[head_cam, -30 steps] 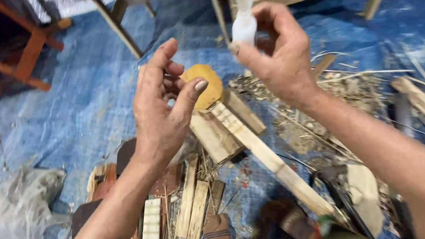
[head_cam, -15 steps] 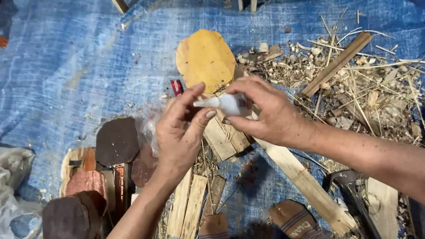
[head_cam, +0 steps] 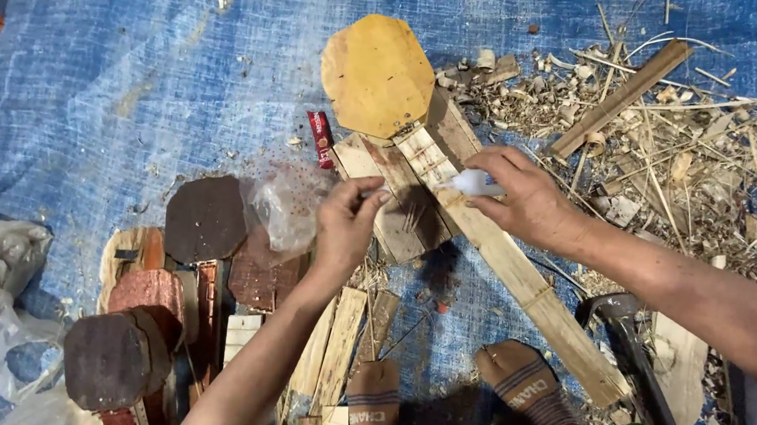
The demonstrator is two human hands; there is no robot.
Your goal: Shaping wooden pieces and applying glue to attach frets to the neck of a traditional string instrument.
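the right hand (head_cam: 532,200) pinches a small white glue bottle (head_cam: 475,184), nozzle toward the left hand (head_cam: 347,224), whose fingertips close on something tiny at the tip, likely its cap. both hover over the wooden slats (head_cam: 414,197) beneath. best practice appears to be a steady bottle and light squeeze. the cap itself is too small to make out.
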